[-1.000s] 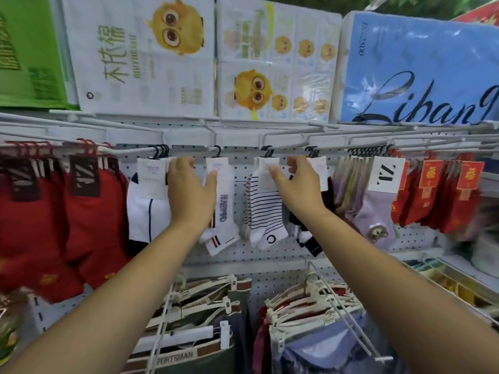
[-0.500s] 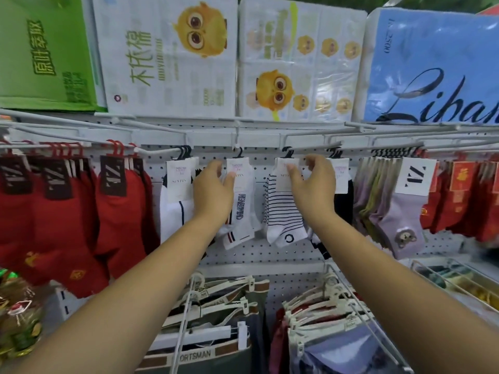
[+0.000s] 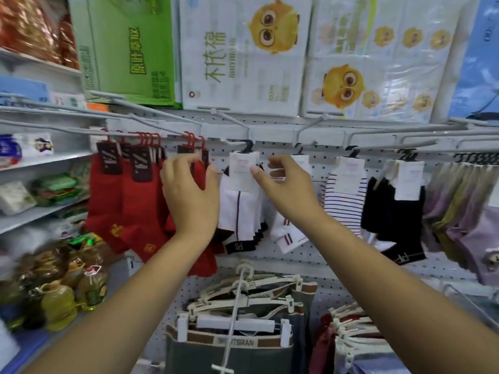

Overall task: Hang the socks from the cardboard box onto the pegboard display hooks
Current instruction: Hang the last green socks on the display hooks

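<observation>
Two hands flank the white socks [image 3: 240, 211]: right hand [image 3: 291, 193] pinches their card [image 3: 243, 168]; left hand [image 3: 189, 195], just left, curls over red socks [image 3: 129, 211], grip unclear.

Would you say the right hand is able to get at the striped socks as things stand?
Probably yes: the striped socks hang just beside the right hand, at the front of their hook, with nothing covering them.
</observation>
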Demonstrator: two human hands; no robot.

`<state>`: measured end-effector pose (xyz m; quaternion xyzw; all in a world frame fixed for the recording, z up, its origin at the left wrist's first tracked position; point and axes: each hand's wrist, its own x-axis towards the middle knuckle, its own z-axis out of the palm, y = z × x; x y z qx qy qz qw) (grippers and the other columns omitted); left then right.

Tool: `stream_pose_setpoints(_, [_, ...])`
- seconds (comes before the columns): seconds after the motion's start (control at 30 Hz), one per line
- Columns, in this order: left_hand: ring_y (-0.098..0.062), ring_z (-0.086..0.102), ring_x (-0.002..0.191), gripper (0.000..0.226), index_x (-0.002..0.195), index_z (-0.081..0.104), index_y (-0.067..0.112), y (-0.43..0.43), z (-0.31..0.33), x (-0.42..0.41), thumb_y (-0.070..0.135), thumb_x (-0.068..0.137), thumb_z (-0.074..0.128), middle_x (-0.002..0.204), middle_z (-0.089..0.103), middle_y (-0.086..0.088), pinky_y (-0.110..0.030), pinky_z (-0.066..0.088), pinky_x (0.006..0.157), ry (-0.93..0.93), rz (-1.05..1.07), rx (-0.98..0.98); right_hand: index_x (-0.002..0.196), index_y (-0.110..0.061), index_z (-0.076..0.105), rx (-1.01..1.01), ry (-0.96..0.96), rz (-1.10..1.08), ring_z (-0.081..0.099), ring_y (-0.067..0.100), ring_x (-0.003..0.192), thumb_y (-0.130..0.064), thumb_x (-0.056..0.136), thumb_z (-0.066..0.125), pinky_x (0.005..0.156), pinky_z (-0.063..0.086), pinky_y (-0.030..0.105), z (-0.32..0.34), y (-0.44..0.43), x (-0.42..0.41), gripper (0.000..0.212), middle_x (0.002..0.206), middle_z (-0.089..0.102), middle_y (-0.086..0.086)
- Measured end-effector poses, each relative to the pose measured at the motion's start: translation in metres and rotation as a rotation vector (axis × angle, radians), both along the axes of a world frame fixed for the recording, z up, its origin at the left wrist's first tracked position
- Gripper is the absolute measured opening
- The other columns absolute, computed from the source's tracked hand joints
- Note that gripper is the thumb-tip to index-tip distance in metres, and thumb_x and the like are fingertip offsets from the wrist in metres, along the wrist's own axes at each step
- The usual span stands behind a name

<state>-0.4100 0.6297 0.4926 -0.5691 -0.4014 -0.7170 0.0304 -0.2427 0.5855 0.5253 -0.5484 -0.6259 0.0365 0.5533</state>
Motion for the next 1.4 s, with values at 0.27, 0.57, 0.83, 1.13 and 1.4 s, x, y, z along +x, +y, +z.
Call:
stream_pose_setpoints(0.27, [-0.018,0.064,0.103,0.049,0.127,0.059,0.009,0.048,0.021,-0.073,0.037,0.090,0.074,0.109,0.066,-0.001,-0.031,0.050,0.095,-0.090,-0.184,-0.356,0.099,-0.016,0.055,0.044,0.003,-0.116,0.055,0.012,0.078,-0.035,0.095,0.068,0.061,0.039,0.019,0.006,0.049,-0.025,0.024,0.089,0.058,-0.004])
stream_pose_setpoints(0.57, [-0.011,0.069,0.078,0.012,0.082,0.073,0.018,0.073,0.030,-0.076,0.026,0.089,0.077,0.077,0.071,0.008,-0.027,0.055,0.078,0.058,-0.253,-0.265,0.095,-0.015,0.057,0.005,0.054,-0.112,0.049,-0.003,0.070,-0.031,0.093,0.072,0.052,0.031,0.008,0.010,0.061,-0.021,0.022,0.081,0.056,-0.013])
stream_pose_setpoints(0.83, [-0.023,0.069,0.091,0.024,0.071,0.062,0.021,0.083,0.038,-0.061,0.024,0.090,0.076,0.089,0.071,0.000,-0.037,0.055,0.085,0.081,-0.197,-0.347,0.103,-0.019,0.053,0.026,-0.007,-0.110,0.055,0.003,0.078,-0.030,0.093,0.073,0.066,0.043,0.018,0.009,0.056,-0.022,0.025,0.089,0.058,-0.011])
stream_pose_setpoints(1.13, [-0.014,0.059,0.072,0.012,0.085,0.074,0.006,0.071,0.045,-0.065,0.016,0.092,0.074,0.079,0.068,-0.001,-0.025,0.046,0.071,0.076,-0.186,-0.387,0.125,-0.003,0.053,0.409,-0.195,-0.126,0.041,0.025,0.125,-0.021,0.086,0.078,0.107,0.022,0.015,-0.017,0.039,-0.029,0.049,0.130,0.051,0.013])
stream_pose_setpoints(1.4, [-0.009,0.056,0.070,0.011,0.085,0.074,0.008,0.058,0.046,-0.081,0.016,0.093,0.072,0.073,0.064,0.005,-0.024,0.044,0.069,0.160,-0.132,-0.327,0.123,-0.005,0.055,0.467,-0.250,-0.030,0.043,0.026,0.123,-0.018,0.088,0.075,0.107,0.035,0.030,-0.039,0.032,-0.045,0.042,0.130,0.051,0.012])
